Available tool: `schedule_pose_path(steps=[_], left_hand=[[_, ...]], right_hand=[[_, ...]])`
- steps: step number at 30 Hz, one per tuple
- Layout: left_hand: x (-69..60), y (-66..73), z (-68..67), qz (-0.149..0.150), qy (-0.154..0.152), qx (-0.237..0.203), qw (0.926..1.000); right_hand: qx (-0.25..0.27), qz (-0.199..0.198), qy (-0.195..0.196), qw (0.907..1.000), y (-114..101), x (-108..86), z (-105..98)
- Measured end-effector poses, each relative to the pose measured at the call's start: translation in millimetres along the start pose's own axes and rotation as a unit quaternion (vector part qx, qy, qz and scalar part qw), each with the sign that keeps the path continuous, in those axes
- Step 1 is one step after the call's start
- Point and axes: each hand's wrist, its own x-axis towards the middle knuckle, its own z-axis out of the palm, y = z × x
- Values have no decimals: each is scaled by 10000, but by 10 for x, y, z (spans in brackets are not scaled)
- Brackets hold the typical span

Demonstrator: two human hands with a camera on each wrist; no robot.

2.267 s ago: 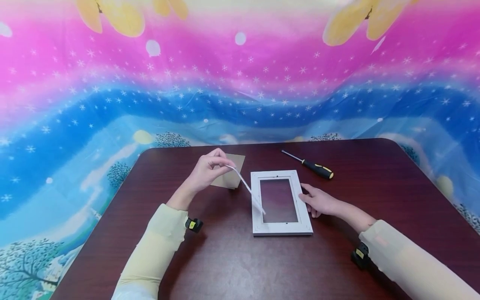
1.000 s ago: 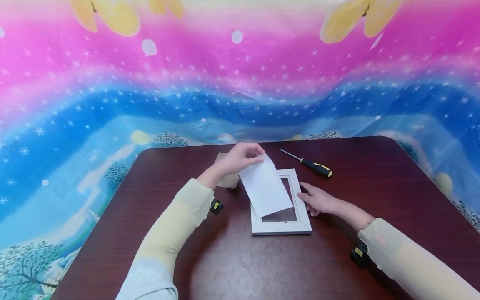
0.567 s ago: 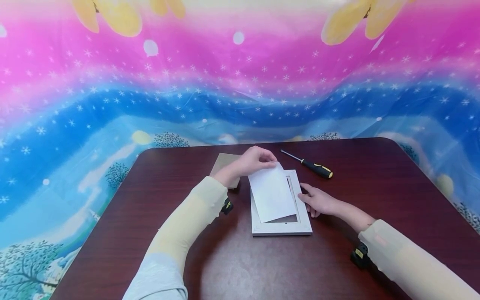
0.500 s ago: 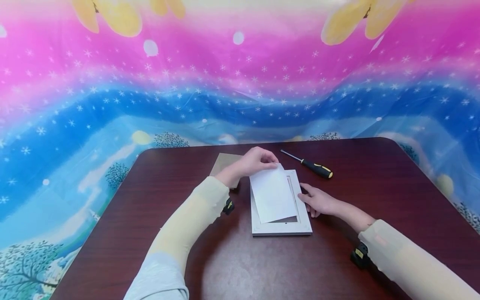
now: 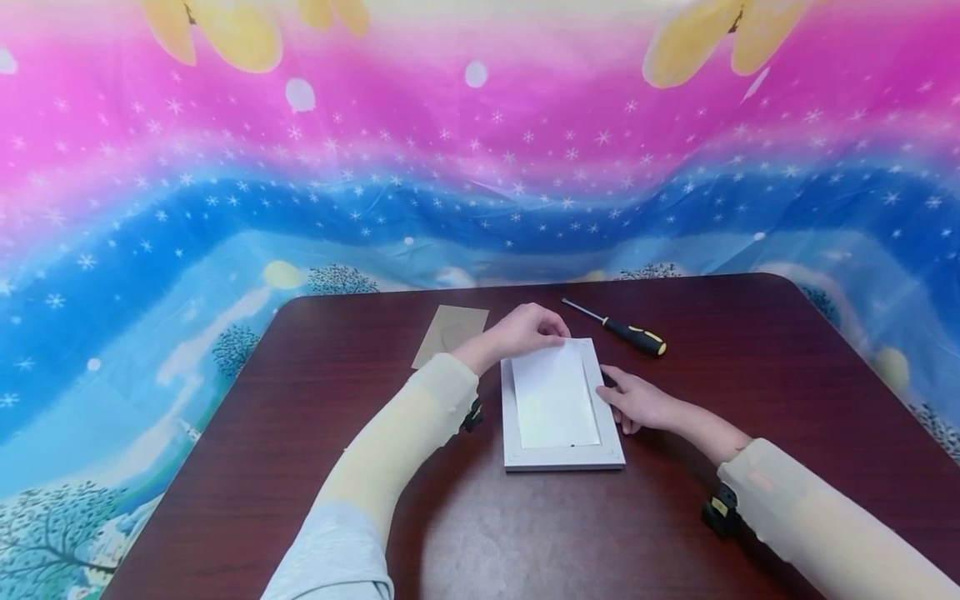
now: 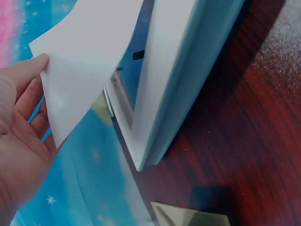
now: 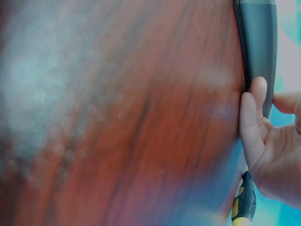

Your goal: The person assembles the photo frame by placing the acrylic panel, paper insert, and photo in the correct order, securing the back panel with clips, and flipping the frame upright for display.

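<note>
My left hand point(image 5: 527, 330) pinches the far end of a white sheet of paper point(image 5: 553, 398) between thumb and fingers. The sheet lies over the opening of a white picture frame point(image 5: 564, 457), its near end close to the frame's lower inner edge. In the left wrist view the paper point(image 6: 84, 52) bends up from the frame point(image 6: 174, 84) towards my thumb. My right hand point(image 5: 637, 402) holds the frame's right edge, thumb at the rim and fingers along the side. The right wrist view shows those fingers point(image 7: 251, 122) against the frame's side point(image 7: 257, 47).
A beige backing board point(image 5: 442, 332) lies on the dark red table point(image 5: 480, 533), left of the frame and partly behind the left forearm. Behind the frame, to the right, lies a screwdriver point(image 5: 633, 337) with a black and yellow handle. A patterned cloth point(image 5: 480, 167) hangs beyond the table.
My left hand has carried the paper rightward from beside the frame and lowered it over the opening, turning it nearly in line with the frame. The right hand stays at the frame's edge.
</note>
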Motion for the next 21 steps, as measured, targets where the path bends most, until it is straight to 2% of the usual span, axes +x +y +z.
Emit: schedule_pose_path(steps=[8,13,21], left_hand=[[36,-47,96,-250,-110,-38,9996],[60,-55,158,-282,-70,-71,9996],[96,-48,230,-339,-102,232,9991]], right_hand=[[8,61,-22,10000,4,-5,8],[11,41,-4,10000,11,-1,7],[5,4,13,10000,20,16,2]])
